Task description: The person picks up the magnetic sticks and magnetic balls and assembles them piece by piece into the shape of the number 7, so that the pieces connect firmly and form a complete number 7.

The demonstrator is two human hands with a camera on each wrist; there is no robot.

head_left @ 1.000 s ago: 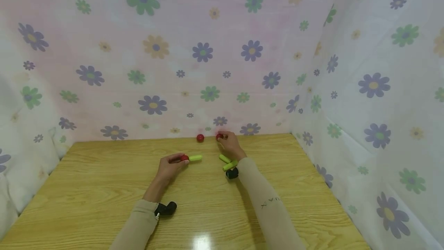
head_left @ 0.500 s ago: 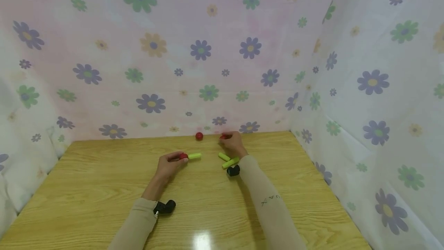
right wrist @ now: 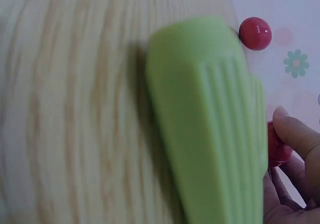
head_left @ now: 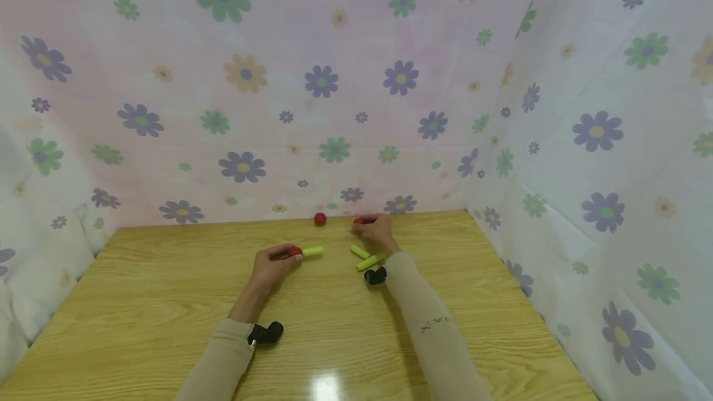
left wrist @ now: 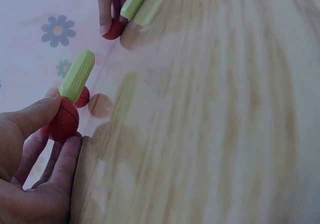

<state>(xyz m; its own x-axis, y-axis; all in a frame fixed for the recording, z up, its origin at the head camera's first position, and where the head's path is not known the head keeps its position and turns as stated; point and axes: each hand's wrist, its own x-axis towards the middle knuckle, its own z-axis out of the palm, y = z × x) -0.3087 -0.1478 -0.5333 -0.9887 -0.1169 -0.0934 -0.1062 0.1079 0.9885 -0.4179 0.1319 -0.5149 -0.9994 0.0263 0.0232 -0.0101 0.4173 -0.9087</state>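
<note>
My left hand [head_left: 270,270] grips a red ball [left wrist: 65,120] between thumb and fingers, low over the left middle of the table. A green ribbed stick [left wrist: 78,76] stands out from that ball, its end against it. At the table's back edge, thumb and fingers of my right hand [head_left: 377,231] pinch a second red ball [right wrist: 278,145], partly covered by them. Another shiny red ball [head_left: 320,219] sits by the back edge, left of that hand. Two loose green sticks [head_left: 370,262] lie close together below the right wrist; one looms large in the right wrist view.
The wood-grain table [head_left: 323,327] meets a flowered cloth [head_left: 278,141] along its back edge. More of this cloth hangs at both sides. Black wrist cameras [head_left: 266,333] are strapped to both sleeves.
My right hand has shifted slightly right along the back edge with its red ball, which its fingers now cover more. The left hand has stayed in place with its ball and stick.
</note>
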